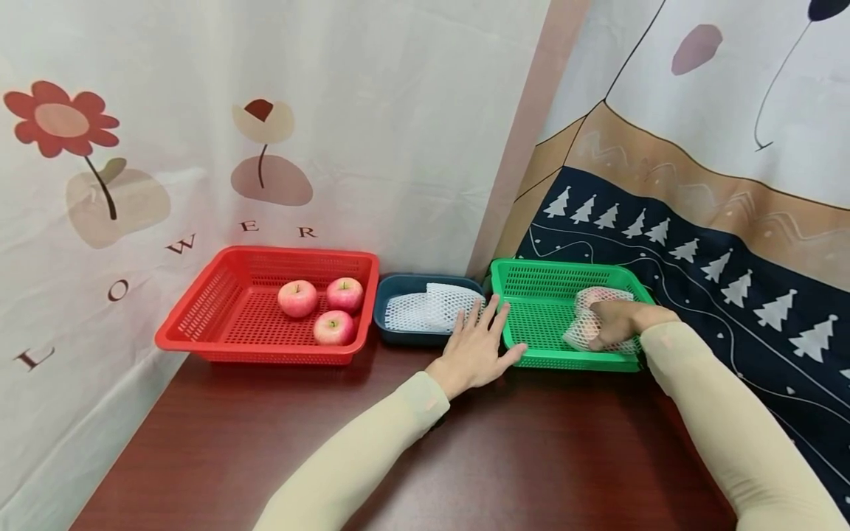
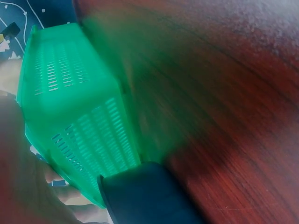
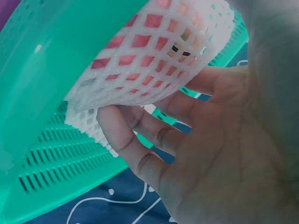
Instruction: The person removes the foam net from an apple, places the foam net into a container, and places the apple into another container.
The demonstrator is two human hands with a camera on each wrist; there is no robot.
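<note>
My left hand [image 1: 473,352] has its fingers spread, holding nothing. It hovers between the blue tray [image 1: 415,338] and the green basket [image 1: 551,358], over their near edges. In the left wrist view it shows only partly, at the left edge. My right hand [image 1: 620,324] is inside the green basket, its fingers and thumb curved about an apple in a white foam net [image 3: 149,51]. The right wrist view shows its fingertips at the net's lower side, partly hidden by it, with the palm apart. More white netting [image 1: 598,295] lies around that hand.
On the left stands a red basket [image 1: 255,354] with three bare apples, one being the front apple [image 1: 333,327]. Several folded white foam nets [image 1: 432,306] lie in the blue tray. Patterned curtains [image 1: 398,147] hang behind the brown table [image 1: 531,442].
</note>
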